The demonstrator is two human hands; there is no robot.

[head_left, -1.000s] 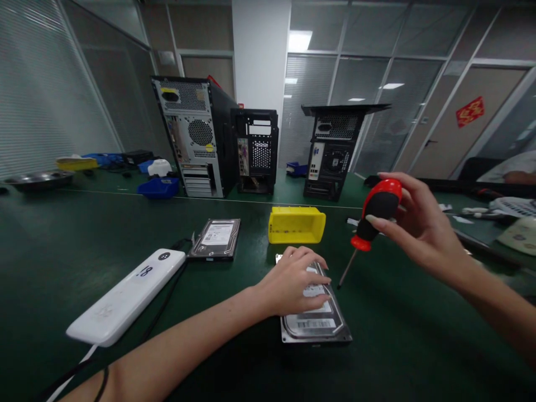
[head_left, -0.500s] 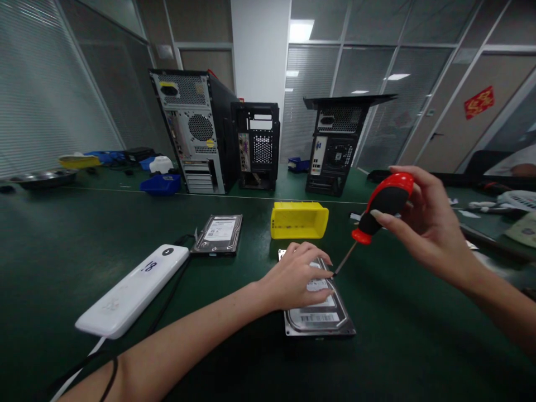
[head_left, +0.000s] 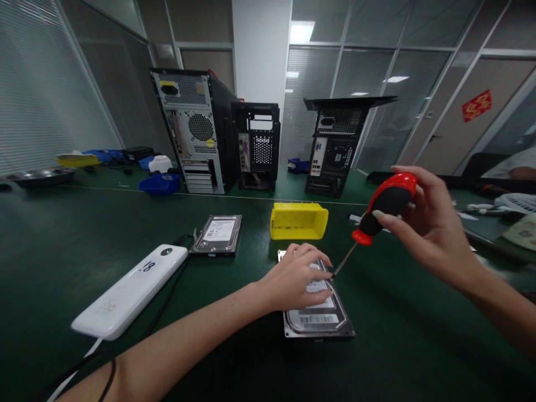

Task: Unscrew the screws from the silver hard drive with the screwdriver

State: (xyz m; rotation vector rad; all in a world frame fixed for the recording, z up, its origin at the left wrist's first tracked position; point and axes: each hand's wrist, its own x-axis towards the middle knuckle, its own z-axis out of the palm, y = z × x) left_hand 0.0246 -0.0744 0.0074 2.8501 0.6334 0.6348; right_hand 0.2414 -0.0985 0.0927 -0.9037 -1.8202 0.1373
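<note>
A silver hard drive [head_left: 319, 321] lies flat on the green table in front of me. My left hand [head_left: 295, 277] rests palm down on its far half, fingers spread over the label. My right hand [head_left: 422, 223] grips a screwdriver [head_left: 379, 210] with a red and black handle, tilted down to the left. Its thin tip touches the drive's right edge beside my left fingertips. A yellow bin [head_left: 298, 220] stands just beyond the drive. A second hard drive [head_left: 219, 233] lies to the left of the bin.
A white power bank [head_left: 130, 290] with a cable lies at the left. Three open computer cases [head_left: 196, 131] stand at the back, with blue bins [head_left: 160, 183] beside them. Another person's sleeve [head_left: 508, 166] and assorted parts [head_left: 517, 204] are at the far right.
The screwdriver moved up and left, bringing its tip from the table beside the drive onto the drive's right edge. My left hand stayed on the drive. The view shifted slightly.
</note>
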